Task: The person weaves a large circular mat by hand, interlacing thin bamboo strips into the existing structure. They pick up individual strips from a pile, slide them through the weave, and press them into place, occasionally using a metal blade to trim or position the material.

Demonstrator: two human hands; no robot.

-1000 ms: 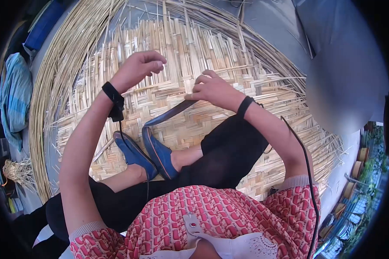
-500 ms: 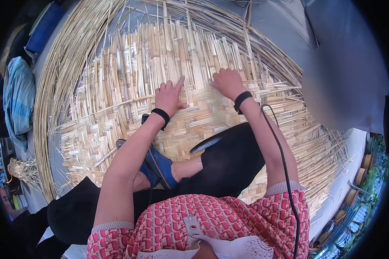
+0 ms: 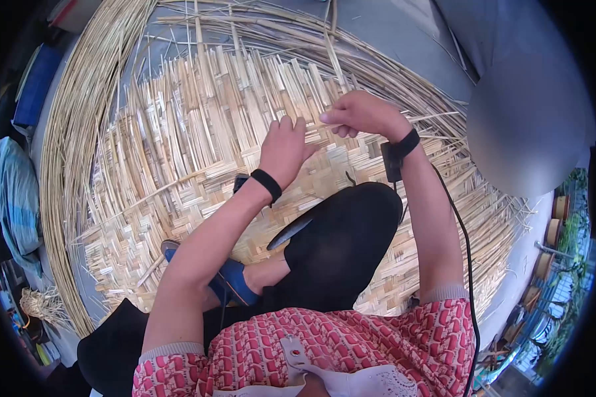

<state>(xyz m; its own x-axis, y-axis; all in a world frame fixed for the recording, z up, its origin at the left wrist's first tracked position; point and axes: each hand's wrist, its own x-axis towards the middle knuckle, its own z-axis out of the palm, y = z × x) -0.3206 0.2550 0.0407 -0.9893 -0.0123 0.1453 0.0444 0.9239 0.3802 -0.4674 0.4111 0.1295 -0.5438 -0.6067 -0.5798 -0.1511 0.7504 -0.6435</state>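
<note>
A large woven reed mat [image 3: 212, 192] lies under me, its lower part in a tight zigzag weave and its far part in loose upright strips. My left hand [image 3: 286, 149] is closed over the strips near the weave's upper edge, fingers bent down and thumb toward the right. To its right, my right hand [image 3: 367, 116] is held slightly above the mat, closed in a pinch. A thin pale reed strip [image 3: 320, 126] runs between the two hands; my palms hide its ends. Both wrists wear black bands.
Long bundles of reeds lie at the left [image 3: 86, 86] and along the far side [image 3: 278, 30]. My bent knee [image 3: 338, 225] and blue shoe [image 3: 235, 281] rest over the mat, with a dark blade-like piece [image 3: 290, 233] beside the knee. Another person [image 3: 530, 126] is blurred at the right.
My left hand has moved right and its pointing finger is now bent. My right hand has turned and shifted slightly right. The view has swung, so the mat appears farther left.
</note>
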